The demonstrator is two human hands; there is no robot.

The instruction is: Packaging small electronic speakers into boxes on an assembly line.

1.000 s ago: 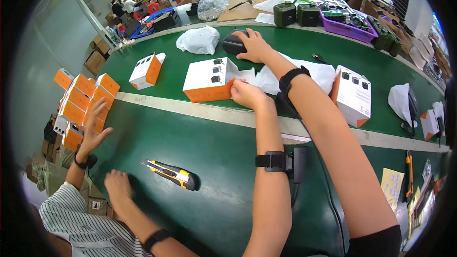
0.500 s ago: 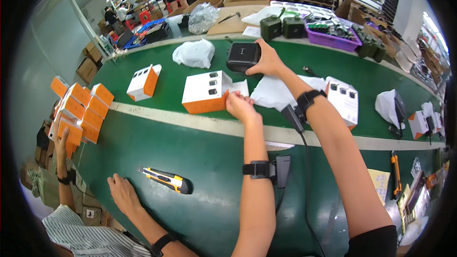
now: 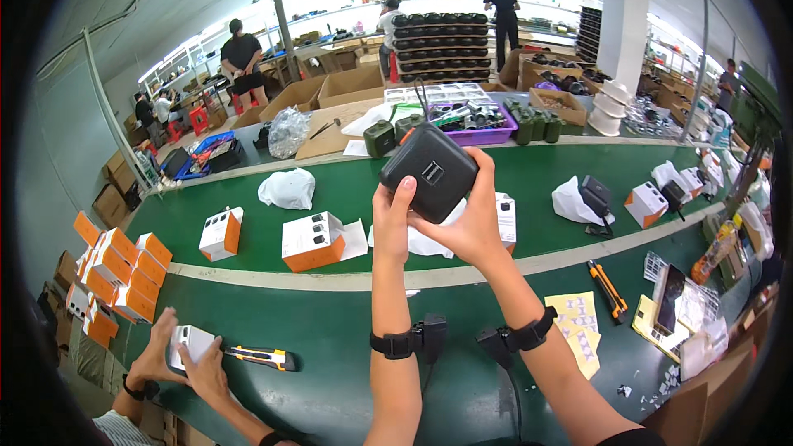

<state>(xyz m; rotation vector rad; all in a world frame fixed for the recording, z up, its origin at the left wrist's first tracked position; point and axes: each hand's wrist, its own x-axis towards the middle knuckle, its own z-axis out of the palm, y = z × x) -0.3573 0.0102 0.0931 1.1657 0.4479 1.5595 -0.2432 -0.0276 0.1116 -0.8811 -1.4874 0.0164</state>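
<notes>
I hold a black boxy device [image 3: 429, 170] up in front of me with both hands, above the green conveyor table [image 3: 330, 339]. My left hand [image 3: 391, 221] grips its lower left edge, thumb on the face. My right hand [image 3: 473, 223] wraps around its right and underside. A white plastic bag [image 3: 420, 239] lies on the table right below the device. An orange and white box [image 3: 312, 241] sits just left of my left hand, a second white box [image 3: 505, 216] behind my right hand.
A co-worker's hands [image 3: 178, 359] at lower left hold a small white box beside an orange utility knife [image 3: 263, 356]. Stacked orange boxes [image 3: 111, 277] fill the left edge. Another orange knife [image 3: 609, 290], yellow sticker sheets [image 3: 583, 326] and more boxes lie right. Several people stand behind.
I have lifted the black device off the table and brought my left hand onto it too. The co-worker has taken a white box from the stack.
</notes>
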